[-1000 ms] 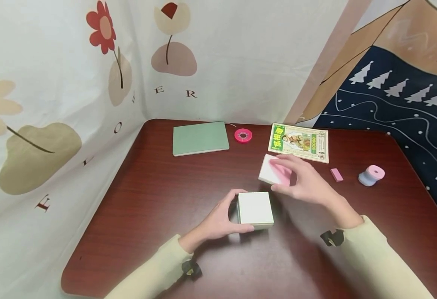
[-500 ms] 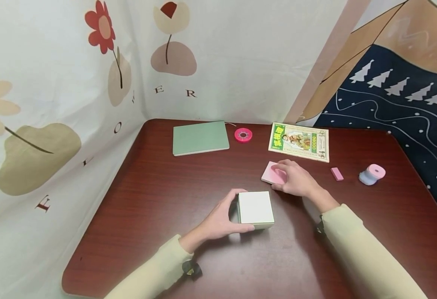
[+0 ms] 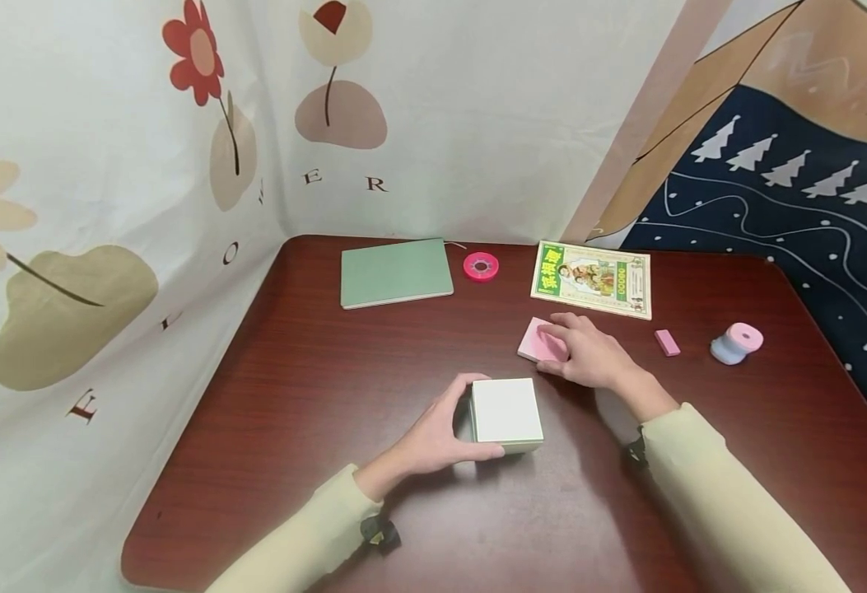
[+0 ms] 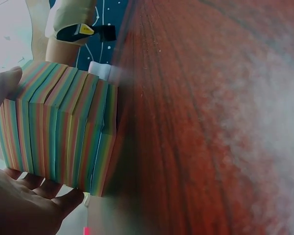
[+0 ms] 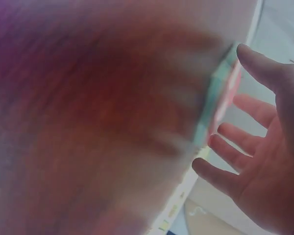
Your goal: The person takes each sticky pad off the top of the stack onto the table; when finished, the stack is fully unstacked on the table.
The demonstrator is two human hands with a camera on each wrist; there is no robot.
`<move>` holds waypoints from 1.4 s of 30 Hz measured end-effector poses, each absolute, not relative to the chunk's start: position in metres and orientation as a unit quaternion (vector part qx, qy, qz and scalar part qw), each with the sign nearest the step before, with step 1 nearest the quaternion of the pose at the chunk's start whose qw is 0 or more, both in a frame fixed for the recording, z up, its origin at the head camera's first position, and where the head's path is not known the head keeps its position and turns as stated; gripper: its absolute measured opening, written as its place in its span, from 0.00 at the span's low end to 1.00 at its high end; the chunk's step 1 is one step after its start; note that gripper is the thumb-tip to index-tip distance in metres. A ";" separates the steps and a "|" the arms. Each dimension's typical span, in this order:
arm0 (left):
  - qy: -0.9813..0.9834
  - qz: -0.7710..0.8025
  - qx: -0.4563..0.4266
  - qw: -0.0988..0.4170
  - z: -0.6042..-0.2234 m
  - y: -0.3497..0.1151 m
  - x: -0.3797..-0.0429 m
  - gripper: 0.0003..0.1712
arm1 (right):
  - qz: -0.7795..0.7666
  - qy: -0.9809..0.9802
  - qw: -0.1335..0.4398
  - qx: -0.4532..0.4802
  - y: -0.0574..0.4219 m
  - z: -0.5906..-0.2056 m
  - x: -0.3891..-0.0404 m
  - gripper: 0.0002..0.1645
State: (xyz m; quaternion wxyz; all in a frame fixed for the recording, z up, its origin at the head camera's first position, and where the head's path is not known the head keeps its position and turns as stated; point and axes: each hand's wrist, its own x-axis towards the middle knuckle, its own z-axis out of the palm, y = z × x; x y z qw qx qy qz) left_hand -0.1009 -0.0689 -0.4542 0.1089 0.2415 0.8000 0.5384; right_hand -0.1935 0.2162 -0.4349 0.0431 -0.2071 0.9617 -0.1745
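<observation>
My left hand [image 3: 436, 435] grips a squared stack of paper note pads [image 3: 507, 412], white on top, thumb along the near side and fingers round the back. In the left wrist view the stack's pads [image 4: 63, 122] show edges striped green, orange and yellow. Behind it and to the right, my right hand [image 3: 589, 354] holds a thin pink-topped note pad [image 3: 533, 339] low at the tabletop, thumb at the front corner and fingers over the far part. The right wrist view shows this pad's greenish edge [image 5: 210, 105] between thumb and fingers, blurred.
Along the back of the dark red table [image 3: 307, 354] lie a green notebook [image 3: 396, 273], a pink tape roll [image 3: 481, 266] and a printed booklet [image 3: 592, 280]. To the right are a small pink block [image 3: 667, 343] and a pink-and-blue spool [image 3: 737, 343]. Printed cloth hangs behind.
A second ago my right hand held the pink-topped pad higher and tilted; it has come down to the tabletop and stayed there. My left hand keeps its grip on the stack.
</observation>
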 end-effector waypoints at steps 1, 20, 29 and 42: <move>0.799 0.539 0.242 0.109 -0.454 -0.069 -0.101 0.48 | -0.179 0.961 0.039 -0.209 0.216 -0.432 -0.192 0.41; 0.804 0.517 0.261 0.134 -0.457 -0.069 -0.104 0.49 | -0.281 0.869 0.050 -0.405 0.166 -0.372 -0.115 0.44; 0.810 0.506 0.262 0.141 -0.459 -0.070 -0.106 0.47 | -0.218 0.870 0.035 -0.442 0.155 -0.379 -0.108 0.43; 0.805 0.512 0.264 0.142 -0.461 -0.070 -0.107 0.47 | -0.168 0.890 0.026 -0.423 0.150 -0.375 -0.107 0.43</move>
